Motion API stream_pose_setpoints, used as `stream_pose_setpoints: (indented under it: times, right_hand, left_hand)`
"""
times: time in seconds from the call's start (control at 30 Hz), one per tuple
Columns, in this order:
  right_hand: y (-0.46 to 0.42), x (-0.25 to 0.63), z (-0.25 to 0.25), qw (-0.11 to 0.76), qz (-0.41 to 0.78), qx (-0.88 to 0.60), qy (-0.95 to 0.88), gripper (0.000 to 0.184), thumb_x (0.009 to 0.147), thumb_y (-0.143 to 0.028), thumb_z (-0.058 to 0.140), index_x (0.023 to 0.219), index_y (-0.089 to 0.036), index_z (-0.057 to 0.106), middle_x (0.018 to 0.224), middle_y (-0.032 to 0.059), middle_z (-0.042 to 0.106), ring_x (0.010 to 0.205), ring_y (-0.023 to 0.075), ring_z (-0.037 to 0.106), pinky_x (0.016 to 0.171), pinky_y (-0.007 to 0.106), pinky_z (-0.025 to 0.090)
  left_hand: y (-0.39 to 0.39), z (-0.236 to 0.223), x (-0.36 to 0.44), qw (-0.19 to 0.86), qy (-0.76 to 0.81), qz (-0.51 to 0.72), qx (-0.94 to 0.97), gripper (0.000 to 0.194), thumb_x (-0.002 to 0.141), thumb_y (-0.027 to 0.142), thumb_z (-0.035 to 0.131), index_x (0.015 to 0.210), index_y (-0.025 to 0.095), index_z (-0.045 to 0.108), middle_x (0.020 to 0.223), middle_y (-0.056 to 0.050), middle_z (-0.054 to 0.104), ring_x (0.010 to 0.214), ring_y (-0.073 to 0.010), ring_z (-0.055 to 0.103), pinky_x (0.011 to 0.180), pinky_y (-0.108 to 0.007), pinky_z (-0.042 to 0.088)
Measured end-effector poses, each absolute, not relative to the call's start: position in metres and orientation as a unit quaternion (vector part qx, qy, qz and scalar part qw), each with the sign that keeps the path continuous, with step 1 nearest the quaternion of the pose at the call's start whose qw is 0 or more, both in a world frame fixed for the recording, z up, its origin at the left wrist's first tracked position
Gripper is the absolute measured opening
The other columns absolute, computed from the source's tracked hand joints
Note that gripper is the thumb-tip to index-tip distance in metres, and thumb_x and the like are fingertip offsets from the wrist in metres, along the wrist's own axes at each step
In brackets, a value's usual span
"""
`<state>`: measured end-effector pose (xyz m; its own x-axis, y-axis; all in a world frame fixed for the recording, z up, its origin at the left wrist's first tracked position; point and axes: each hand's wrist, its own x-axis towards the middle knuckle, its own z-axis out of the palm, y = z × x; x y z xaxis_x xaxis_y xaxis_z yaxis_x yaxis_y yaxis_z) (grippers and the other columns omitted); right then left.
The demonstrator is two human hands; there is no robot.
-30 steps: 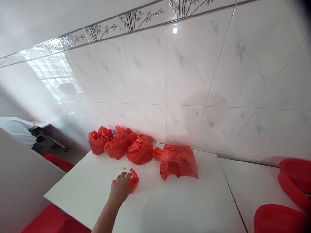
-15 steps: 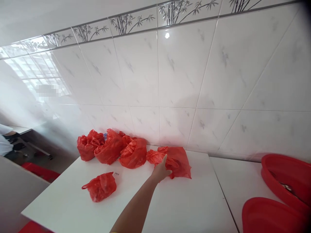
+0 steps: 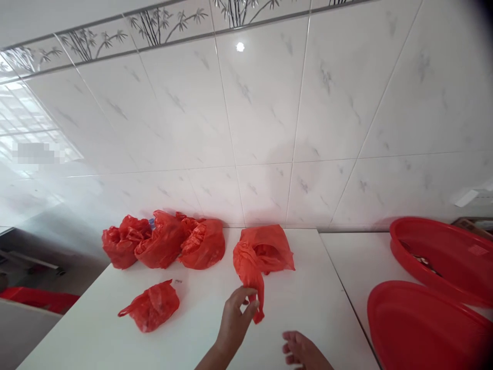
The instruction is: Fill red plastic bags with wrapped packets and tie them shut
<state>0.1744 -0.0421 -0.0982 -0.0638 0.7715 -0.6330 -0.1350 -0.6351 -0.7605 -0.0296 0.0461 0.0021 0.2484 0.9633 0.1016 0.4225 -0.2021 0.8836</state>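
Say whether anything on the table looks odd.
Nothing looks clearly spilled or torn. The oddest detail is a small greyish mark on the white table, beside the small red bag; it is too small to identify.

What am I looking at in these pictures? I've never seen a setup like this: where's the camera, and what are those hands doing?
There is no machine here: a person works with two bare hands. The view comes from a camera worn on their head, facing forward and down. The left hand pinches one end of a red plastic bag; the right hand is nearby, open and holding nothing. On the white table are a row of bulging red bags by the tiled wall and a smaller red bundle. Red basins show at right.
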Motion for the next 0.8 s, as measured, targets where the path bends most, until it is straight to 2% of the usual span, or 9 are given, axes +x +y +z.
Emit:
stream_pose_setpoints:
  times: [0.07, 0.13, 0.23, 0.3, 0.4, 0.53, 0.63, 0.73, 0.8]
  right_hand:
    - [-0.036, 0.164, -0.078, 0.370, 0.710, -0.530, -0.280, 0.053, 0.068, -0.065, 0.064, 0.102, -0.024, 0.065, 0.099, 0.0072, 0.068, 0.085, 0.0171, 0.063, 0.071, 0.029, 0.047]
    - [-0.029, 0.153, -0.061, 0.401, 0.742, -0.464, -0.271, 0.053, 0.073, -0.065, 0.061, 0.103, -0.021, 0.064, 0.100, 0.0082, 0.069, 0.090, 0.0179, 0.063, 0.075, 0.029, 0.047]
    - [-0.019, 0.143, -0.055, 0.446, 0.772, -0.424, -0.159, 0.047, 0.078, -0.061, 0.060, 0.097, -0.018, 0.063, 0.093, 0.0080, 0.071, 0.085, 0.0180, 0.065, 0.075, 0.031, 0.048]
    - [-0.015, 0.144, -0.063, 0.497, 0.743, -0.445, -0.058, 0.041, 0.075, -0.056, 0.065, 0.094, -0.019, 0.061, 0.086, 0.0045, 0.072, 0.077, 0.0166, 0.066, 0.071, 0.030, 0.049]
    - [-0.015, 0.158, -0.079, 0.540, 0.668, -0.512, 0.012, 0.038, 0.071, -0.053, 0.071, 0.088, -0.022, 0.058, 0.074, -0.0006, 0.070, 0.065, 0.0142, 0.064, 0.063, 0.028, 0.050]
    - [-0.021, 0.182, -0.085, 0.523, 0.574, -0.628, -0.055, 0.044, 0.069, -0.061, 0.068, 0.085, -0.021, 0.060, 0.070, -0.0012, 0.068, 0.062, 0.0129, 0.062, 0.056, 0.024, 0.047]
    - [-0.026, 0.188, -0.077, 0.509, 0.542, -0.661, -0.104, 0.047, 0.069, -0.066, 0.065, 0.078, -0.019, 0.060, 0.062, -0.0009, 0.065, 0.058, 0.0123, 0.059, 0.054, 0.024, 0.045]
    - [-0.027, 0.187, -0.066, 0.505, 0.516, -0.678, -0.139, 0.049, 0.069, -0.067, 0.062, 0.072, -0.018, 0.060, 0.061, 0.0003, 0.064, 0.058, 0.0131, 0.057, 0.055, 0.025, 0.045]
    - [-0.027, 0.185, -0.060, 0.500, 0.496, -0.690, -0.164, 0.049, 0.070, -0.067, 0.061, 0.071, -0.018, 0.060, 0.061, 0.0013, 0.064, 0.059, 0.0146, 0.057, 0.055, 0.027, 0.045]
  left_hand:
    - [0.022, -0.003, -0.033, 0.418, 0.500, 0.310, 0.692, 0.010, 0.078, 0.022, 0.058, 0.081, 0.020, 0.066, 0.083, -0.003, 0.068, 0.079, -0.0168, 0.059, 0.074, -0.028, 0.045]
    - [0.001, -0.011, -0.033, 0.454, 0.507, 0.250, 0.688, 0.004, 0.070, 0.017, 0.061, 0.067, 0.019, 0.060, 0.071, 0.000, 0.063, 0.071, -0.0147, 0.055, 0.069, -0.025, 0.042]
    - [-0.017, -0.027, -0.033, 0.484, 0.535, 0.171, 0.671, 0.020, 0.058, 0.011, 0.065, 0.056, 0.019, 0.046, 0.060, 0.005, 0.052, 0.061, -0.0110, 0.044, 0.057, -0.022, 0.034]
    - [-0.019, -0.038, -0.036, 0.480, 0.559, 0.170, 0.654, 0.023, 0.057, 0.010, 0.062, 0.056, 0.020, 0.041, 0.056, 0.007, 0.044, 0.057, -0.0096, 0.039, 0.053, -0.022, 0.029]
    - [-0.009, -0.048, -0.049, 0.490, 0.595, 0.241, 0.590, 0.021, 0.063, 0.015, 0.057, 0.059, 0.021, 0.038, 0.052, 0.008, 0.039, 0.052, -0.0094, 0.041, 0.051, -0.022, 0.030]
    - [0.009, -0.052, -0.066, 0.551, 0.633, 0.324, 0.437, 0.024, 0.065, 0.025, 0.060, 0.064, 0.023, 0.036, 0.049, 0.010, 0.039, 0.045, -0.0101, 0.044, 0.047, -0.023, 0.038]
    - [0.015, -0.052, -0.071, 0.558, 0.647, 0.351, 0.383, 0.024, 0.064, 0.026, 0.062, 0.067, 0.023, 0.038, 0.053, 0.010, 0.039, 0.045, -0.0092, 0.043, 0.046, -0.023, 0.041]
    - [0.014, -0.051, -0.073, 0.509, 0.669, 0.323, 0.435, 0.014, 0.067, 0.023, 0.056, 0.069, 0.023, 0.042, 0.054, 0.009, 0.041, 0.048, -0.0110, 0.046, 0.046, -0.023, 0.041]
    - [0.013, -0.046, -0.074, 0.427, 0.664, 0.312, 0.529, 0.007, 0.069, 0.022, 0.054, 0.074, 0.022, 0.049, 0.063, 0.004, 0.050, 0.058, -0.0150, 0.054, 0.052, -0.027, 0.046]
